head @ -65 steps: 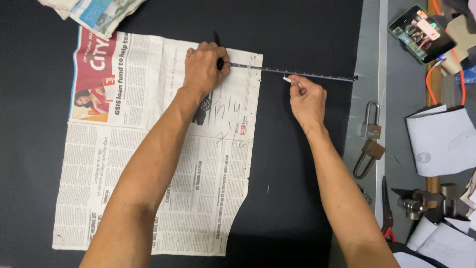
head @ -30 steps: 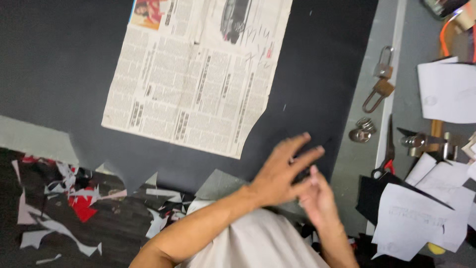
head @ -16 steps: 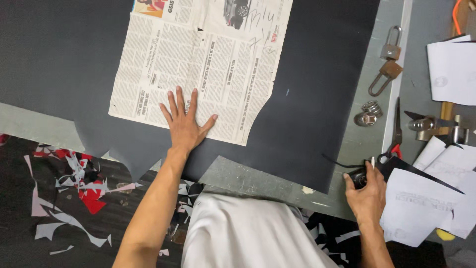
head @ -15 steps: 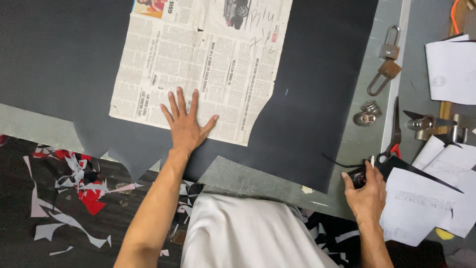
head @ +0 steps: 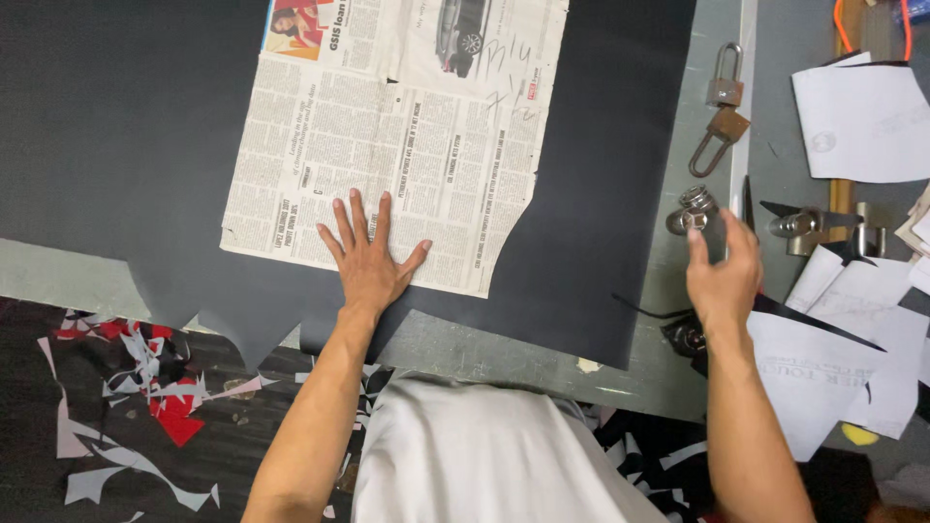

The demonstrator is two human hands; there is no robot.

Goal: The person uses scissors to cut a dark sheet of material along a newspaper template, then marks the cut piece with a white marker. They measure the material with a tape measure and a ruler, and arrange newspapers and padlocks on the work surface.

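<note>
Left hand flat, fingers spread, pinning newspaper on dark sheet near table front edge. Right hand half open, holding nothing, reaching at metal weight by right edge. Risk: ease your left palm, newspaper shifts off line. Careless reach knocks weight.

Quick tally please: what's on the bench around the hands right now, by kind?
Newspaper pattern, under the left hand: 1
Dark sheet: 1
Padlocks: 2
Round metal weight, by the right hand: 1
White paper pieces: at least 2, the stack is hard to separate
Total: at least 7
</note>
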